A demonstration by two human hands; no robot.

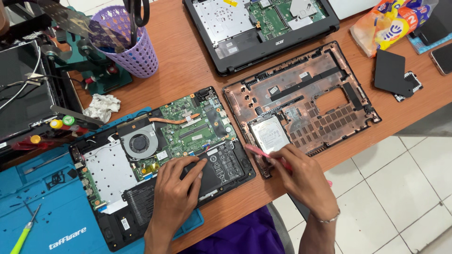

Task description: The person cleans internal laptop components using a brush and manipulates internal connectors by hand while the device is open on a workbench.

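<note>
The left hand [175,194] is laid flat, fingers spread and gripping nothing, on the black battery [218,168] at the near edge of the opened laptop [155,160]. The battery is pressed down, still seated in its bay beside the green mainboard [188,128] and the round fan [139,142].

The right hand [301,176] is closed around a slim pink prying tool [260,153], whose tip is aimed at the gap between the battery's right end and the laptop's frame. The step in hand is judged to be the freeing of the battery: it is steadied by one hand while its edge is approached by the tool. A shallow entry of the tip under the battery's rim is called for next, with gentle leverage so that the cell is not bent or pierced; whether its cable is still plugged in cannot be told.

The laptop lies on a blue work mat [56,221] at the near left corner of the table [188,66]. Just to its right, along the near edge, a detached copper-coloured bottom cover [325,113] holding a silver drive [270,133] is set. A second opened laptop [259,28] is placed at the far edge.
</note>
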